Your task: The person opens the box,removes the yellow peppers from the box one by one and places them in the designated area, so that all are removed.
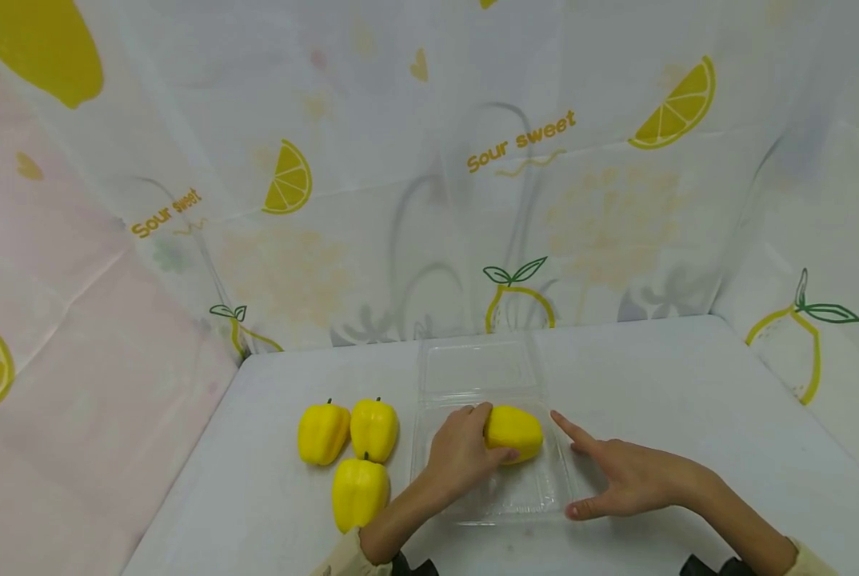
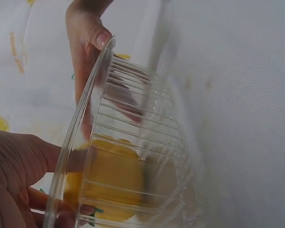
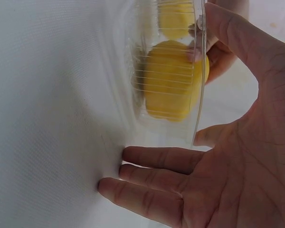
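A yellow bell pepper lies on its side in the base of a clear plastic clamshell container. My left hand grips its left end, with the thumb at the near side and the fingers at the far side. My right hand is at the container's right edge, fingers spread and thumb near the front right corner. Through the ribbed clear wall, the left wrist view shows the pepper inside. In the right wrist view, the right hand has straight fingers alongside the container wall.
Three more yellow bell peppers stand left of the container: one at the back left, one beside it and one nearer. The container's lid lies folded back toward the lemon-print curtain. Everything sits on a white table.
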`<state>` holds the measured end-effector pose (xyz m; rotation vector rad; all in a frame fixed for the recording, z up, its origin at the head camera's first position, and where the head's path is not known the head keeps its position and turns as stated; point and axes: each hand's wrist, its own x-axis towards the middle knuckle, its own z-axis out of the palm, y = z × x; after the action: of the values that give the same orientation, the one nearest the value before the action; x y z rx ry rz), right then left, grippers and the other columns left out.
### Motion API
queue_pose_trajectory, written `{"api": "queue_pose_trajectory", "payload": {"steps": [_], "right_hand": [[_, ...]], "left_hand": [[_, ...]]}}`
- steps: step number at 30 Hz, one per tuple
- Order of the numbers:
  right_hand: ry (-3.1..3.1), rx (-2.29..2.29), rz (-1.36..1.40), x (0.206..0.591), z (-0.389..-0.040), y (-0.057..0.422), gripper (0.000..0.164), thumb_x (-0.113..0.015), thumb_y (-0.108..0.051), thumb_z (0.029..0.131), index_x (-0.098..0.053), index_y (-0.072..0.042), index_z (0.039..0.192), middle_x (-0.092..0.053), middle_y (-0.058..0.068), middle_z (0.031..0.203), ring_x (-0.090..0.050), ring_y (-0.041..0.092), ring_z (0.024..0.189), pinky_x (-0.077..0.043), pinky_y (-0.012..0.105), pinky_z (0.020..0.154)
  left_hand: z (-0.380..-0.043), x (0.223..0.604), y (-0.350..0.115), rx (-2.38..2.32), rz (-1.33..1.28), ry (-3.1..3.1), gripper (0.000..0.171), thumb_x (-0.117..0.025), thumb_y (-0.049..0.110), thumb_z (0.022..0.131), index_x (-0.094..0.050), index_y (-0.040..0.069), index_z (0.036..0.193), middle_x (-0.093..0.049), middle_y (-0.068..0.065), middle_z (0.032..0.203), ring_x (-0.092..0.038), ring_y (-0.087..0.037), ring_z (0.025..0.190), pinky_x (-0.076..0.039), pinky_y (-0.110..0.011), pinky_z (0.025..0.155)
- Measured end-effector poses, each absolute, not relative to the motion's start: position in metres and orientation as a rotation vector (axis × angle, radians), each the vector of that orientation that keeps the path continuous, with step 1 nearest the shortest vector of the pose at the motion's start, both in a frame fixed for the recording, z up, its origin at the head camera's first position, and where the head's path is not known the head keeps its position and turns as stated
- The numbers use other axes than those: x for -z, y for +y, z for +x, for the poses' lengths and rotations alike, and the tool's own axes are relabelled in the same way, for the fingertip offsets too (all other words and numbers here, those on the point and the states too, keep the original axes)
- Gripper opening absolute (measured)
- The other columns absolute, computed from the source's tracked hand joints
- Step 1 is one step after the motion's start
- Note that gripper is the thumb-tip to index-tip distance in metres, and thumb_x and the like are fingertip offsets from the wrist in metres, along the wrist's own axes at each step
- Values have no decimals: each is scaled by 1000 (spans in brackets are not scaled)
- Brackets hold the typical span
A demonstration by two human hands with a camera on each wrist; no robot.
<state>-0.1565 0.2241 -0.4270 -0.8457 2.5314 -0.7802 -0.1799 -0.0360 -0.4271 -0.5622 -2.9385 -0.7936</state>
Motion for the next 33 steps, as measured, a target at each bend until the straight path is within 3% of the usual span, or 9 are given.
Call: {"api": "queue_pose_trajectory", "payload": {"steps": [13, 22, 33], "right_hand": [[2527, 776, -823, 427, -158, 224, 112, -69, -61, 83, 0, -15, 159, -55, 19, 136, -53, 37, 122, -42, 59, 96], [2508, 796, -802, 428, -158, 225, 112, -70, -60, 83, 0, -15, 159, -49, 21, 141, -50, 39, 125, -40, 61, 97], [2521, 784, -799, 428, -156, 225, 112, -70, -61, 83, -1, -14, 159, -53, 21, 138, -52, 38, 123, -41, 60, 96]], "left_hand": [[-185, 428, -41, 897, -581, -2946, 52, -86, 36, 74, -67, 8, 113, -61, 6, 87, -52, -8, 76, -45, -28, 68], [-179, 425, -46, 955, -540, -2979, 47, -86, 40, 73, -68, 10, 105, -56, 9, 80, -49, -8, 71, -43, -27, 65], [-169, 420, -60, 964, -538, -2959, 45, -84, 42, 72, -67, 13, 102, -55, 10, 80, -49, -9, 72, -42, -27, 63]]}}
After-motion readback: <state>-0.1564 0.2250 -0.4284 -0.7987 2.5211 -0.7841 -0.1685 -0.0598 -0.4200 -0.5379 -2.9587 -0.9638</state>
